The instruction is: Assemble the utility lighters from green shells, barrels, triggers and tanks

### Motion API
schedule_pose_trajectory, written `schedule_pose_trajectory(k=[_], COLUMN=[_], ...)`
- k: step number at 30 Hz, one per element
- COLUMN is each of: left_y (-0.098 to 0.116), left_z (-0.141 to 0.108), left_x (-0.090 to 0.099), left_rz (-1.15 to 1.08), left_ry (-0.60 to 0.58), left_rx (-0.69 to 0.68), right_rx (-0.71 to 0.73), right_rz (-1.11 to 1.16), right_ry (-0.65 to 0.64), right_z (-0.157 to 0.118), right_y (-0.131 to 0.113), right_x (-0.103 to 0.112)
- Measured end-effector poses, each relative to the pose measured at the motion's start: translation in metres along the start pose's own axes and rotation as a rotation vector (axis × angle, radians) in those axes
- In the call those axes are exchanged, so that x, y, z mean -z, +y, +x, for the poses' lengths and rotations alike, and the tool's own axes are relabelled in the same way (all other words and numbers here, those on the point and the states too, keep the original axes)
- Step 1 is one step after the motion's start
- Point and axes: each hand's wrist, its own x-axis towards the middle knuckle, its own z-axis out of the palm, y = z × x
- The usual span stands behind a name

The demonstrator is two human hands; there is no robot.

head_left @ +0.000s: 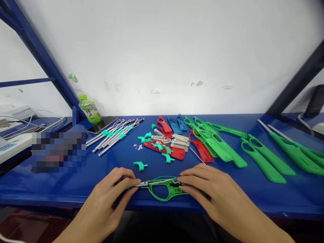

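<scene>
At the table's front edge lies a green lighter shell half [165, 196], its hollow inside facing up and its finger loop towards me. My left hand [111, 194] pinches a metal tube [143, 184] at the shell's left end. A white wire [165, 181] runs along the upper side of the shell. With closed fingers, my right hand [212, 187] grips the shell's right part and touches small dark and metal parts [176, 182] in it; its fingertips hide some of these. A loose teal trigger [140, 165] lies just beyond my left fingers.
Metal tubes with wires [111, 136] lie left, near a phone [101, 125] and a bottle [90, 109]. Centrally are red shells [177, 152], blue shells [174, 125] and clear parts [180, 142]. Green shells [215, 145] and longer green lighters [291, 152] lie right.
</scene>
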Motion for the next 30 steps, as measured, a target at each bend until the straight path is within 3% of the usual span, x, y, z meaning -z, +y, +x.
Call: schedule_pose_trajectory(k=[11,23,30], left_y=[0.007,0.017,0.016], left_z=[0.008,0.016,0.017], left_x=[0.002,0.005,0.009], left_rz=[0.224,0.213,0.201], left_ry=[0.071,0.035,-0.108], left_rx=[-0.155,-0.108,-0.066], right_rx=[0.033,0.019,0.027], right_rz=[-0.061,-0.022,-0.041], right_ry=[0.087,0.101,0.166], right_z=[-0.009,-0.004,-0.004], right_y=[-0.005,-0.005,-0.003], right_x=[-0.002,-0.009,-0.014])
